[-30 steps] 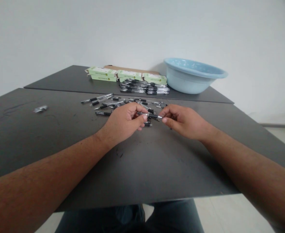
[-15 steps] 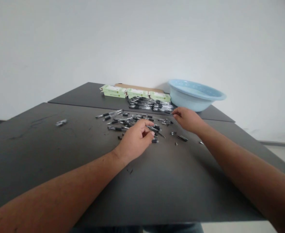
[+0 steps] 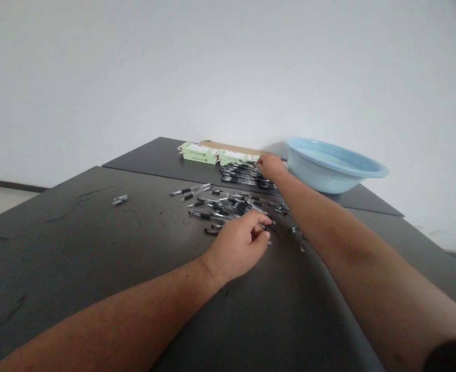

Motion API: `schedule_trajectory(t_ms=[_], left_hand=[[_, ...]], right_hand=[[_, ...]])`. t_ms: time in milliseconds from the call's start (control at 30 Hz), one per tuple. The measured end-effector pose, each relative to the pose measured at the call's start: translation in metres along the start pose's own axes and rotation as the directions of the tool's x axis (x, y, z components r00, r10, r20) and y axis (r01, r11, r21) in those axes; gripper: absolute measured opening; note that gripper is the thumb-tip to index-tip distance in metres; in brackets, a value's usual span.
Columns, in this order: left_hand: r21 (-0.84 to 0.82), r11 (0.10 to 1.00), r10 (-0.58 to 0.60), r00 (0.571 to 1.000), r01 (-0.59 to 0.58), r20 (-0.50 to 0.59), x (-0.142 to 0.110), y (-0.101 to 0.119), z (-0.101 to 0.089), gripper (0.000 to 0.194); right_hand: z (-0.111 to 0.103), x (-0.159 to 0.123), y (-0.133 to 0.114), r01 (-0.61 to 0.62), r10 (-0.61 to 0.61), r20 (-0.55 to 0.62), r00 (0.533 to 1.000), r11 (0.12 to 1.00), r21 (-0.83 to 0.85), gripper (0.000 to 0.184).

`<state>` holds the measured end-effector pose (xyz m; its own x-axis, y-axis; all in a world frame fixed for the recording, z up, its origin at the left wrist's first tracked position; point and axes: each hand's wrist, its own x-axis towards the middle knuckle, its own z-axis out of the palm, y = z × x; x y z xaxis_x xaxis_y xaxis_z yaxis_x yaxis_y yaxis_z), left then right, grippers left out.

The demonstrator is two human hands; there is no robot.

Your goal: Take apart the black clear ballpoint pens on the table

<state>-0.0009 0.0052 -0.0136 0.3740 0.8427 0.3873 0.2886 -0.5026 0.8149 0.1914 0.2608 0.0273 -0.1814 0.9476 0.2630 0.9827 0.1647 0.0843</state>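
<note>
My right hand (image 3: 272, 166) is stretched to the back of the table, over the right part of a stacked row of pens (image 3: 238, 174). Its fingers are pinched on a pen (image 3: 246, 162), whose end points left above the stack. Nearer to me, my left hand (image 3: 243, 240) rests beside a loose heap of pens and pen parts (image 3: 228, 206). Its thumb and bent forefinger are apart, with nothing visible between them; the other fingers are hidden from view. The heap's pens have clear barrels and black grips.
Green-and-white boxes (image 3: 199, 153) stand behind the stack, partly covered by my right hand. A light blue basin (image 3: 329, 173) is at the back right. Small clear parts (image 3: 120, 199) lie at the left. A seam crosses the dark table (image 3: 146, 248).
My right hand has moved from the near edge of the stacked pens to above them, carrying the pen. My left hand keeps its place by the heap. The whole view has shifted slightly.
</note>
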Motion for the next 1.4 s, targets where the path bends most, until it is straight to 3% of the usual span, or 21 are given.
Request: schedule_trajectory(t_ms=[200, 400, 500, 633, 767, 900, 1033, 1167, 1300, 1400], left_hand=[[0.018, 1.000, 0.024, 1.000, -0.024, 0.017, -0.001, 0.002, -0.002, 0.023], [0.030, 0.999, 0.031, 0.999, -0.032, 0.028, -0.001, 0.002, -0.003, 0.023], [0.029, 0.999, 0.021, 0.999, -0.023, 0.039, -0.001, 0.002, -0.002, 0.021], [0.021, 0.999, 0.044, 0.998, -0.046, 0.050, -0.001, 0.003, -0.002, 0.014], [0.062, 0.992, 0.105, 0.989, -0.111, 0.100, -0.001, 0.003, -0.002, 0.012], [0.124, 0.976, 0.157, 0.972, -0.180, 0.175, -0.002, 0.003, -0.002, 0.014], [0.167, 0.961, 0.185, 0.962, -0.219, 0.201, -0.002, 0.004, -0.002, 0.014], [0.230, 0.943, 0.196, 0.959, -0.242, 0.203, 0.000, 0.002, -0.003, 0.014], [0.265, 0.929, 0.208, 0.958, -0.257, 0.197, 0.002, -0.001, -0.003, 0.015], [0.284, 0.923, 0.207, 0.957, -0.261, 0.204, 0.003, -0.002, -0.004, 0.015]], right_hand=[[0.012, 0.024, -0.014, -0.026, 0.026, -0.014, 1.000, 0.999, -0.023, 0.046], [-0.006, 0.006, -0.005, -0.003, 0.002, -0.098, 0.995, 1.000, -0.010, 0.037], [-0.027, -0.022, 0.009, 0.041, -0.039, -0.155, 0.987, 0.999, 0.009, 0.041], [-0.054, -0.080, 0.037, 0.057, -0.051, -0.231, 0.972, 0.998, 0.021, 0.042], [-0.069, -0.145, 0.070, 0.014, 0.020, -0.331, 0.943, 0.995, 0.100, 0.039], [-0.076, -0.193, 0.099, -0.059, 0.103, -0.306, 0.946, 0.987, 0.149, 0.038], [-0.071, -0.219, 0.121, -0.126, 0.164, -0.283, 0.945, 0.981, 0.147, 0.038], [-0.047, -0.231, 0.138, -0.195, 0.227, -0.246, 0.942, 0.970, 0.147, 0.040], [-0.026, -0.237, 0.150, -0.178, 0.198, -0.155, 0.968, 0.975, 0.134, 0.038], [-0.024, -0.240, 0.156, -0.164, 0.174, -0.079, 0.982, 0.979, 0.123, 0.037]])
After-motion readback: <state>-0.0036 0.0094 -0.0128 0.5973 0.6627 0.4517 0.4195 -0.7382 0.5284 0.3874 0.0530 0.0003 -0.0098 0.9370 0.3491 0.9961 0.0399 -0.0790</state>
